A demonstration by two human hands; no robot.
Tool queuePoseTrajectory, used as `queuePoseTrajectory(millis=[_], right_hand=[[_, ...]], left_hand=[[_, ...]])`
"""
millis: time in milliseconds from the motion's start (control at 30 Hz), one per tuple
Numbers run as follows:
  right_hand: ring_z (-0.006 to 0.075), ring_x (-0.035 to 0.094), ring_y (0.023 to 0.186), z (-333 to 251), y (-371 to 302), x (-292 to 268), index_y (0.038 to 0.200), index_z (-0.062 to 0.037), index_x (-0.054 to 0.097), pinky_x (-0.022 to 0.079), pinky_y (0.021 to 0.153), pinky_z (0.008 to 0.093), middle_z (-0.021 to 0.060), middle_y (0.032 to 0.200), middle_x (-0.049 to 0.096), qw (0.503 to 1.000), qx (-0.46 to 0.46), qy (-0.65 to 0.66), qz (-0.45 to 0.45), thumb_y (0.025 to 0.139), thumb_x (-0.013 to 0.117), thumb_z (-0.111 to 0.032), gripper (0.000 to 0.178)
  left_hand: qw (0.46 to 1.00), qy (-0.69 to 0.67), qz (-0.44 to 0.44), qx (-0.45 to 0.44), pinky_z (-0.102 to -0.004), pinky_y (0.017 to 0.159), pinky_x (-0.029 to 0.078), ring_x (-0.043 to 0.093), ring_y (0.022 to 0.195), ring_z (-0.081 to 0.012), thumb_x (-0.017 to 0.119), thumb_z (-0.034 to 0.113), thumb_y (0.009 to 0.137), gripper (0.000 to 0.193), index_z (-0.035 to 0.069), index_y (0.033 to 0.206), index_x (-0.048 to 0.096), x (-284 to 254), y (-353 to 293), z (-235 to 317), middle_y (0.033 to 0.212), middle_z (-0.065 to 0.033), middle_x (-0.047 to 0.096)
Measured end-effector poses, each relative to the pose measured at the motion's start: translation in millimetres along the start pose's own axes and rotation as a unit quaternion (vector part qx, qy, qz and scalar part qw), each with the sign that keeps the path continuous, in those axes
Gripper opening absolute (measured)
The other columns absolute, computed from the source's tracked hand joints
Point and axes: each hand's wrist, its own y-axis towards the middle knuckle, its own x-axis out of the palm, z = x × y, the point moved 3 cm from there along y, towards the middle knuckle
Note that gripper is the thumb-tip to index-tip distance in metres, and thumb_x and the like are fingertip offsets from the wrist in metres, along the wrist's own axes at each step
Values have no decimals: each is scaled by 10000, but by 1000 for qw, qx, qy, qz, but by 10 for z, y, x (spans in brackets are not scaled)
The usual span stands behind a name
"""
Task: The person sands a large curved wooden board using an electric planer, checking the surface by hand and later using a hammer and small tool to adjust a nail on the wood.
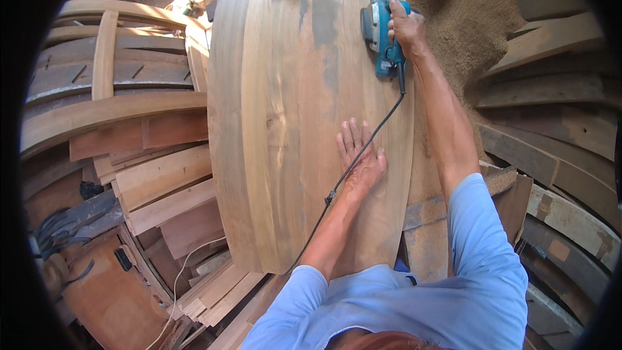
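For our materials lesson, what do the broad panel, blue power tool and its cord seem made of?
Panel: wood, apparently unvarnished; grain and knots show. Power tool: probably plastic, smooth moulded blue casing, some greyish, possibly metal, parts. Cord: likely rubber or plastic, black, flexible.

Right arm stretched well forward, forearm (447, 116) bare and slanting inward, right grip (408, 29) far ahead of the left with fingers curled tight and thumb pointing forward. Left arm reaches less far, its wrist (358, 185) bent back a bit; left grip (363, 161) lies flat, palm down, fingers extended and slightly spread, thumb out to the right.
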Motion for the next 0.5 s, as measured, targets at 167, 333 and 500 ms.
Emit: queuePoseTrajectory(millis=[167,333,500], right_hand=[[127,591,561,-7,135,26,864,-38,647,480,490,307,38,697,619,1000,-4,-2,-13,937,723,-546,519],[131,599,559,2,315,18,824,-37,654,488,495,310,44,695,628,1000,-9,-8,-20,937,721,-550,529],[157,610,547,-77,358,39,753,-19,655,492,488,325,75,672,637,999,-24,-1,-24,942,708,-561,577]], left_hand=[[1000,12,25,7,-567,1273,71,102,1579,-448,654,377,868,828,60,1585,387,-28,-16,-12,1681,-293,184],[1000,7,16,-20,-566,1275,77,105,1577,-452,643,372,874,834,37,1587,370,-21,16,-9,1677,-297,188],[999,2,23,-37,-567,1275,83,120,1571,-456,642,371,875,840,27,1587,362,-16,18,-30,1671,-301,200]])
